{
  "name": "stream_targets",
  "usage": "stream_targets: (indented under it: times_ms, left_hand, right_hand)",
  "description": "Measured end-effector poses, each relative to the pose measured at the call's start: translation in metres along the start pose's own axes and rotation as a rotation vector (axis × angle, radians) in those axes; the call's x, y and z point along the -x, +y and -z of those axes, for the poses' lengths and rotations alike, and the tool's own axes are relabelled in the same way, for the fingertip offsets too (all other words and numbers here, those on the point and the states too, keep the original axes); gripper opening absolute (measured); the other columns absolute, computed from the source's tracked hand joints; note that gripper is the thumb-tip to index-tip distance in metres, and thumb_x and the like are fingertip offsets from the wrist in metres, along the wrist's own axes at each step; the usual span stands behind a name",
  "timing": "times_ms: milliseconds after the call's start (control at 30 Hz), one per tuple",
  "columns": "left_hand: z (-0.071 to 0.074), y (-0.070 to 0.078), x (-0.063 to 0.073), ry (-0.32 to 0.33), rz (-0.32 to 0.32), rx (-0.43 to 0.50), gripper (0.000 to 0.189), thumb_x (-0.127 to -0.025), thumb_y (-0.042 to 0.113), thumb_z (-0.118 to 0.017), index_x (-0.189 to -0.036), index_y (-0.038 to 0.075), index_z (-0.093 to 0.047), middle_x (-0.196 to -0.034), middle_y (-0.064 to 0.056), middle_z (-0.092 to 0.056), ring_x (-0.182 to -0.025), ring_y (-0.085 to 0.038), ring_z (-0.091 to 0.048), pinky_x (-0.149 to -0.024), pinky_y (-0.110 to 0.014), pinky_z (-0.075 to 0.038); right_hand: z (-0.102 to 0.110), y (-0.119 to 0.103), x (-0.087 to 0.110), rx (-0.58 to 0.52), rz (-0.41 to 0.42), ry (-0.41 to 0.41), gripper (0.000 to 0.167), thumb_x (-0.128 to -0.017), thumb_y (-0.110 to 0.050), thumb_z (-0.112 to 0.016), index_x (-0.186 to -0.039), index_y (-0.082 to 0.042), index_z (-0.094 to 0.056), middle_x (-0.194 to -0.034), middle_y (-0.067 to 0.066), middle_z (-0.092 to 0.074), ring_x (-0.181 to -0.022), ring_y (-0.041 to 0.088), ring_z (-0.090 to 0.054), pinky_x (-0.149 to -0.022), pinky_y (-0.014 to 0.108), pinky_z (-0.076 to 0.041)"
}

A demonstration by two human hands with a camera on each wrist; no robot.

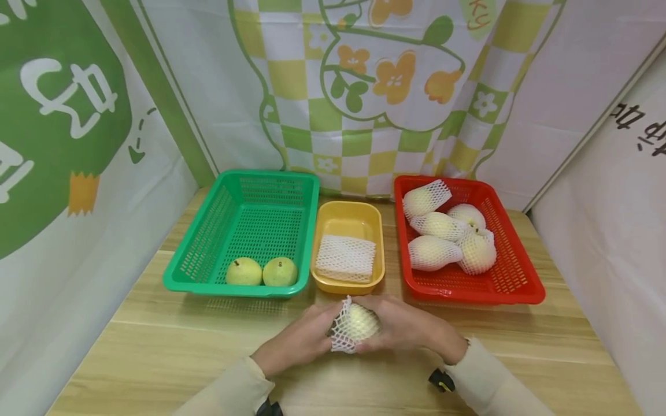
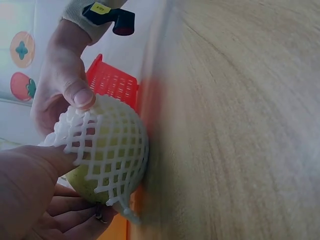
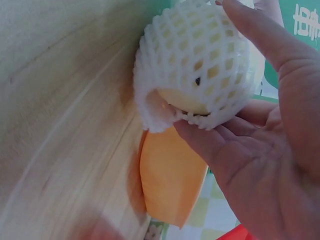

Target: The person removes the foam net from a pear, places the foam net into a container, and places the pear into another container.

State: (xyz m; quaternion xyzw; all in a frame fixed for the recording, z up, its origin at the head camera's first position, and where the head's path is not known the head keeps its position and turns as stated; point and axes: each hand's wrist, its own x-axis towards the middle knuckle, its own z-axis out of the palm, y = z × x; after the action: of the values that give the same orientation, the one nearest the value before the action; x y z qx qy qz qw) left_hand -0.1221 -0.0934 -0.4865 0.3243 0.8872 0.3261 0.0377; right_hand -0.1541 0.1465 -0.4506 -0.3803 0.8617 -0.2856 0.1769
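Note:
Between both hands, just in front of the yellow bin, is a pale yellow-green pear (image 1: 364, 321) partly covered by a white foam net (image 1: 341, 334). My left hand (image 1: 308, 334) holds it from the left, thumb and fingers curled about the pear and net. From the other side my right hand (image 1: 403, 325) grips it with thumb and fingers. In the left wrist view the net (image 2: 117, 142) spreads over most of the pear, whose stem end (image 2: 85, 182) shows bare. The right wrist view shows the net's open edge (image 3: 200, 120) near the right fingers.
A green basket (image 1: 195, 242) at left holds two bare pears (image 1: 243, 271). The yellow bin (image 1: 348, 211) in the middle holds a stack of flat foam nets (image 1: 346, 258). At right, a red basket (image 1: 515, 248) carries several netted pears (image 1: 434, 253). Printed curtains surround the wooden table (image 1: 156, 341).

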Motion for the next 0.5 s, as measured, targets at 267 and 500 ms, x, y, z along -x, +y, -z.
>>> stream_targets:
  times_ms: [267,500]
  left_hand:
    - [-0.004,0.001,-0.005,0.005,-0.026,-0.016,0.047,-0.093,0.006,-0.076,-0.138,0.006,-0.064,-0.126,-0.009,-0.077,-0.114,-0.020,-0.074,-0.097,-0.031,-0.062]
    - [0.000,0.001,0.003,0.032,-0.020,-0.086,0.051,-0.086,0.009,-0.079,-0.135,0.005,-0.065,-0.121,-0.008,-0.077,-0.110,-0.021,-0.075,-0.095,-0.034,-0.063]
  right_hand:
    - [0.004,0.007,0.013,0.017,-0.030,-0.011,0.076,-0.083,-0.036,-0.091,-0.147,-0.012,-0.058,-0.123,-0.001,-0.072,-0.103,0.004,-0.066,-0.090,0.023,-0.058]
    - [0.003,0.007,0.010,0.007,-0.039,-0.026,0.079,-0.084,-0.037,-0.089,-0.151,-0.012,-0.056,-0.131,-0.004,-0.071,-0.107,0.001,-0.066,-0.096,0.023,-0.058]
